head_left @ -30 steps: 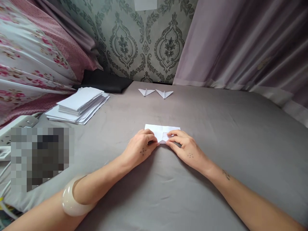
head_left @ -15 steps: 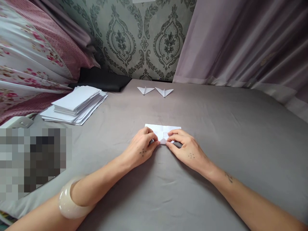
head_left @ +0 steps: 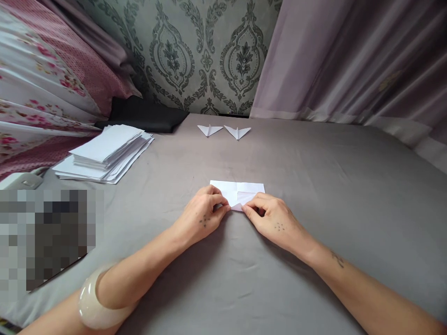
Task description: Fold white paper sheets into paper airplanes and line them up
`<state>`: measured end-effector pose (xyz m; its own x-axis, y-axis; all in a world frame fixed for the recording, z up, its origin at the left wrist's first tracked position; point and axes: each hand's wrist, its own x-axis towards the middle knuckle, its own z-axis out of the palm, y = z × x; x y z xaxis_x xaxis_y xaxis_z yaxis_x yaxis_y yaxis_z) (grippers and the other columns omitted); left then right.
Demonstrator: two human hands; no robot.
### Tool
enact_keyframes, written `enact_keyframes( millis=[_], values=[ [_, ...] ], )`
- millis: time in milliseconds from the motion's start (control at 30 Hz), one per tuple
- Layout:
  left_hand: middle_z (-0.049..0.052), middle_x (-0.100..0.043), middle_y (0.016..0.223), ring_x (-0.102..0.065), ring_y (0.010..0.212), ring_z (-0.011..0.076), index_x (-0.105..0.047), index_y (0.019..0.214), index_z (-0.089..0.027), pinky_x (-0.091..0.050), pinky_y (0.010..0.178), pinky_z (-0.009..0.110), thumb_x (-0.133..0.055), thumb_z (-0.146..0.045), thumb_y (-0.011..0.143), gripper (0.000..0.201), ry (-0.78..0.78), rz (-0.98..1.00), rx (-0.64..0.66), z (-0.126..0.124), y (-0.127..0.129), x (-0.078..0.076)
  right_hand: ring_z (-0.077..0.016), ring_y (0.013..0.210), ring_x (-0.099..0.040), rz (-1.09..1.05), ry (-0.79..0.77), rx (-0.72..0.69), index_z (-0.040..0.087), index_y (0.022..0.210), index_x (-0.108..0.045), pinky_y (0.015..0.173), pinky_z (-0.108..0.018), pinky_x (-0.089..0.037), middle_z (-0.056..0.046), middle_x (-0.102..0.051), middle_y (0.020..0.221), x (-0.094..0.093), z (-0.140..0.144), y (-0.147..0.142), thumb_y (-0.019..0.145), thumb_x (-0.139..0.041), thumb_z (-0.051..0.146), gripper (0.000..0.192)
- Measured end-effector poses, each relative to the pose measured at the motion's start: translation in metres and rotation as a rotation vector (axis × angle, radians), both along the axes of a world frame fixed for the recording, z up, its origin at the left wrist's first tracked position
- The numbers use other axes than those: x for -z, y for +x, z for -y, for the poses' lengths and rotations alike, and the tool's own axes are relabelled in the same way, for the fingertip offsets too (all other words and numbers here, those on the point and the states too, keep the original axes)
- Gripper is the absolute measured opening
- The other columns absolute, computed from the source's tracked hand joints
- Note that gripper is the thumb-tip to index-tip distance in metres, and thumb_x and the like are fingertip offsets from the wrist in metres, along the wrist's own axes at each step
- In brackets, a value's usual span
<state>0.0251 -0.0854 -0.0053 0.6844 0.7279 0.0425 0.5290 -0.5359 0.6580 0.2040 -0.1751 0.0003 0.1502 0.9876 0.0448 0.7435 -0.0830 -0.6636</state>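
Observation:
A partly folded white sheet of paper (head_left: 228,188) lies on the grey cloth in front of me, with a small folded point at its near edge and a folded flap on its right half. My left hand (head_left: 206,209) pinches the near edge just left of that point, thumb and fingertips together. On the other side my right hand (head_left: 270,211) grips the near edge, its thumb and index finger closed on the paper. The fingers cover parts of both near corners.
Two folded paper planes, a left one (head_left: 209,130) and a right one (head_left: 237,132), rest farther back. At left stands a stack of white paper (head_left: 108,149) beside a black cloth (head_left: 146,116). A white power strip (head_left: 23,180) sits at the left edge. Curtains (head_left: 314,56) hang around the grey cloth surface (head_left: 335,200).
My right hand's fingers have drawn together and slid slightly down, uncovering the flap on the paper's right half. My left hand keeps its pinch. The view has shifted slightly.

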Motion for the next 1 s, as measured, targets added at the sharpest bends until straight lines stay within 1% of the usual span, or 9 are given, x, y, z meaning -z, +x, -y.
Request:
enact_keyframes(
  millis=[300,567,800,1000],
  values=[
    [0.006,-0.058,0.096,-0.056,0.091,0.0206,-0.07,0.079,-0.021,-0.046,0.075,0.033,-0.056,-0.029,0.086,0.017,-0.054,-0.006,-0.044,0.003,0.004,-0.004,-0.014,0.066,-0.054,0.077,-0.053,0.086,0.022,0.065,-0.063,0.062,-0.027,-0.038,0.001,-0.064,0.074,0.002,-0.007,-0.004,0.087,-0.052,0.034,0.027],
    [0.008,-0.056,0.094,-0.054,0.09,0.0219,-0.065,0.076,-0.018,-0.046,0.076,0.035,-0.052,-0.027,0.087,0.019,0.004,0.002,-0.054,0.005,0.007,0.002,-0.0134,0.061,-0.052,0.126,-0.067,0.108,0.021,0.06,-0.058,0.058,-0.027,-0.037,0.0,-0.063,0.071,-0.002,-0.011,-0.006,0.086,-0.052,0.032,0.029],
    [0.007,-0.055,0.094,-0.053,0.088,0.0211,-0.063,0.074,-0.018,-0.046,0.075,0.034,-0.055,-0.029,0.085,0.018,-0.059,0.002,-0.092,0.006,0.008,0.0,-0.0135,0.063,-0.054,0.091,-0.076,0.125,0.021,0.062,-0.06,0.059,-0.026,-0.037,0.001,-0.064,0.071,0.0,-0.012,-0.005,0.083,-0.056,0.033,0.025],
    [0.007,-0.055,0.095,-0.053,0.09,0.0208,-0.064,0.075,-0.018,-0.045,0.075,0.034,-0.055,-0.031,0.085,0.018,-0.08,0.015,-0.079,0.005,0.007,0.0,-0.013,0.062,-0.053,0.093,-0.083,0.128,0.021,0.061,-0.06,0.058,-0.026,-0.037,0.001,-0.063,0.071,0.001,-0.012,-0.005,0.082,-0.056,0.033,0.025]
  ],
)
